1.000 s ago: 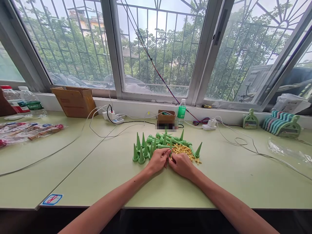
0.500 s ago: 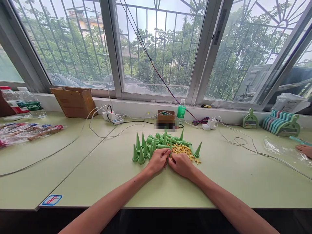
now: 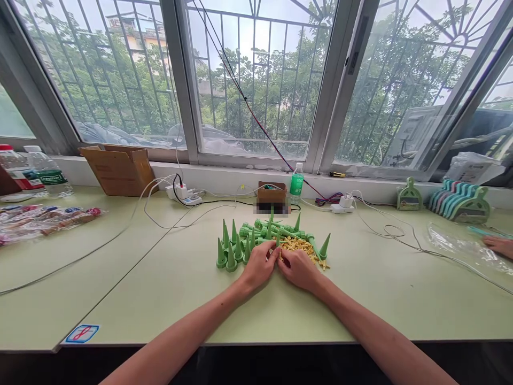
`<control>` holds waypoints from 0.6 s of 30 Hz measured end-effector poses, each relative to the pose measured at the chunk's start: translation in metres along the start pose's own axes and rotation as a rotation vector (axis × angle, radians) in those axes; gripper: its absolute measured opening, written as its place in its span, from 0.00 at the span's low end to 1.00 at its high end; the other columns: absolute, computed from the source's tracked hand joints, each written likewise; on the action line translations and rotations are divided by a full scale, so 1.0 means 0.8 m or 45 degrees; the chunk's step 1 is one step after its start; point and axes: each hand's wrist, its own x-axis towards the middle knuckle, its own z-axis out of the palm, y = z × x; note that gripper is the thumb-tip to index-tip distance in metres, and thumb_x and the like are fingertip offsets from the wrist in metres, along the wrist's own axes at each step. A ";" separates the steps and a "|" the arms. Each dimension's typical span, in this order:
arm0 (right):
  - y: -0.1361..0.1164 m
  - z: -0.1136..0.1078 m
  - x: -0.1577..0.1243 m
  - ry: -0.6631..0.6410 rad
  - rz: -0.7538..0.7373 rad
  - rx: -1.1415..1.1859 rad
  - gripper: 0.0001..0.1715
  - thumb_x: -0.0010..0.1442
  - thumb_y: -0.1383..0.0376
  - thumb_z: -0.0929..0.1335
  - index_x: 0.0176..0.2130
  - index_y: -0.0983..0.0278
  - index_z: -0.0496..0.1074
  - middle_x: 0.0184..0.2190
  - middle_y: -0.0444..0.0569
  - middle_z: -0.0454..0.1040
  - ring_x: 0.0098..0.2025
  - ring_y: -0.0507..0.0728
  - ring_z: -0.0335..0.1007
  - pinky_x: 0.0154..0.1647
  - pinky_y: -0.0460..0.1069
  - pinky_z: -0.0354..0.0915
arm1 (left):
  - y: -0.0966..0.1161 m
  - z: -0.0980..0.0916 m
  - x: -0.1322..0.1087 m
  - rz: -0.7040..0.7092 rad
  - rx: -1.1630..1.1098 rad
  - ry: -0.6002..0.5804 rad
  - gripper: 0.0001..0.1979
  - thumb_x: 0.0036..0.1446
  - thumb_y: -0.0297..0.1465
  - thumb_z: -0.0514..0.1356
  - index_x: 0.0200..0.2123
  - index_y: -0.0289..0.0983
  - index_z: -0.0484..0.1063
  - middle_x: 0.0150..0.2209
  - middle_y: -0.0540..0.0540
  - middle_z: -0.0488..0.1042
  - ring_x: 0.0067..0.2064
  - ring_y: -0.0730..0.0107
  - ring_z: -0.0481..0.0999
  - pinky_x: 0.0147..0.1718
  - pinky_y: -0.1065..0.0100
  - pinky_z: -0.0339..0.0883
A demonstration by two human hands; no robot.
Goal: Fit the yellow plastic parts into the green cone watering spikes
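My left hand [image 3: 258,269] and my right hand [image 3: 298,269] meet in front of a pile on the green table [image 3: 168,289]. Both have their fingers pinched together around a small green piece [image 3: 277,247] held between them. Just behind lies a heap of small yellow parts [image 3: 300,246]. Several green cone spikes [image 3: 230,251] stand upright to the left of my left hand. More green cones [image 3: 266,231] lie in a heap behind.
A cardboard box [image 3: 119,169], a power strip [image 3: 185,195] with cables, a small brown box [image 3: 271,194] and a green bottle [image 3: 296,183] sit along the window sill side. Water bottles [image 3: 48,174] and packets [image 3: 40,218] lie far left. Another person's hand [image 3: 499,245] rests far right.
My hands have stayed together at the pile with only slight finger movement. The other person's hand came into view at the far right.
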 end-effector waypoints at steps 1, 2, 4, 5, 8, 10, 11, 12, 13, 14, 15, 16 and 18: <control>0.002 -0.001 0.001 0.006 0.003 0.016 0.15 0.65 0.66 0.63 0.26 0.64 0.68 0.21 0.46 0.72 0.21 0.51 0.62 0.26 0.47 0.47 | 0.000 0.000 0.000 0.016 0.028 0.020 0.10 0.63 0.33 0.53 0.35 0.36 0.71 0.33 0.46 0.74 0.30 0.69 0.70 0.33 0.67 0.64; 0.004 -0.001 0.001 0.013 0.007 0.036 0.16 0.66 0.66 0.62 0.26 0.64 0.67 0.20 0.46 0.71 0.21 0.51 0.62 0.26 0.47 0.48 | 0.000 0.000 -0.001 0.026 0.047 0.035 0.09 0.63 0.33 0.53 0.37 0.36 0.71 0.35 0.46 0.74 0.31 0.69 0.70 0.33 0.67 0.64; 0.007 -0.003 0.002 0.027 0.019 0.094 0.19 0.67 0.63 0.62 0.25 0.64 0.67 0.20 0.45 0.70 0.21 0.51 0.61 0.26 0.46 0.49 | 0.000 0.000 -0.002 0.042 0.075 0.058 0.07 0.63 0.31 0.53 0.38 0.36 0.70 0.37 0.45 0.73 0.32 0.69 0.70 0.34 0.66 0.65; 0.009 -0.005 0.002 0.032 0.024 0.132 0.20 0.67 0.61 0.62 0.25 0.64 0.66 0.19 0.44 0.70 0.21 0.51 0.61 0.26 0.46 0.49 | 0.000 -0.001 -0.003 0.046 0.085 0.066 0.07 0.63 0.31 0.53 0.38 0.36 0.70 0.37 0.45 0.73 0.33 0.68 0.71 0.35 0.66 0.65; 0.013 -0.010 0.002 0.038 0.037 0.252 0.18 0.63 0.57 0.67 0.25 0.64 0.67 0.18 0.42 0.68 0.20 0.50 0.59 0.26 0.45 0.52 | -0.001 -0.001 -0.003 0.032 0.102 0.084 0.07 0.64 0.31 0.53 0.38 0.37 0.69 0.37 0.45 0.72 0.34 0.67 0.71 0.35 0.65 0.65; 0.017 -0.014 0.003 0.059 0.044 0.317 0.16 0.62 0.58 0.67 0.27 0.64 0.69 0.17 0.40 0.66 0.20 0.50 0.58 0.26 0.45 0.53 | -0.001 -0.002 -0.004 0.017 0.119 0.091 0.07 0.65 0.33 0.52 0.37 0.37 0.68 0.37 0.46 0.71 0.35 0.66 0.71 0.35 0.65 0.65; 0.018 -0.015 0.003 0.093 0.051 0.345 0.15 0.63 0.58 0.66 0.28 0.64 0.70 0.17 0.40 0.66 0.19 0.50 0.58 0.26 0.45 0.53 | -0.001 -0.002 -0.004 0.011 0.131 0.089 0.08 0.65 0.33 0.52 0.37 0.37 0.68 0.36 0.46 0.71 0.35 0.66 0.71 0.35 0.65 0.65; 0.020 -0.015 0.004 0.138 0.064 0.370 0.15 0.64 0.58 0.65 0.30 0.64 0.71 0.17 0.40 0.65 0.19 0.50 0.57 0.25 0.45 0.53 | -0.002 -0.002 -0.004 0.005 0.145 0.080 0.08 0.65 0.33 0.52 0.36 0.37 0.67 0.36 0.46 0.71 0.35 0.66 0.71 0.35 0.65 0.64; 0.023 -0.016 0.005 0.196 0.082 0.389 0.15 0.65 0.58 0.64 0.31 0.64 0.71 0.17 0.40 0.65 0.19 0.50 0.57 0.25 0.45 0.54 | -0.002 -0.001 -0.003 0.000 0.157 0.068 0.08 0.65 0.33 0.52 0.35 0.37 0.67 0.36 0.46 0.70 0.35 0.66 0.71 0.35 0.65 0.64; 0.025 -0.016 0.006 0.260 0.109 0.402 0.16 0.66 0.58 0.62 0.32 0.64 0.71 0.17 0.40 0.64 0.19 0.50 0.57 0.25 0.45 0.54 | -0.002 -0.001 -0.003 -0.004 0.169 0.054 0.08 0.64 0.33 0.53 0.35 0.37 0.67 0.36 0.46 0.70 0.35 0.66 0.71 0.35 0.65 0.63; 0.028 -0.015 0.007 0.317 0.141 0.408 0.16 0.66 0.58 0.61 0.33 0.64 0.71 0.17 0.40 0.64 0.19 0.50 0.56 0.24 0.46 0.54 | -0.002 -0.001 -0.003 -0.009 0.178 0.040 0.08 0.64 0.33 0.53 0.34 0.37 0.66 0.35 0.46 0.70 0.35 0.66 0.71 0.34 0.66 0.63; 0.030 -0.015 0.008 0.364 0.173 0.406 0.17 0.67 0.58 0.61 0.34 0.64 0.71 0.18 0.41 0.64 0.19 0.51 0.57 0.24 0.46 0.54 | -0.001 -0.001 -0.002 -0.014 0.185 0.028 0.08 0.64 0.33 0.53 0.33 0.37 0.66 0.34 0.46 0.70 0.34 0.66 0.70 0.34 0.66 0.62; 0.034 -0.015 0.010 0.427 0.232 0.381 0.18 0.67 0.58 0.60 0.35 0.65 0.71 0.19 0.42 0.65 0.20 0.51 0.58 0.25 0.46 0.55 | 0.000 0.000 -0.002 -0.023 0.189 0.016 0.10 0.64 0.33 0.52 0.31 0.37 0.65 0.32 0.46 0.70 0.33 0.67 0.70 0.33 0.66 0.61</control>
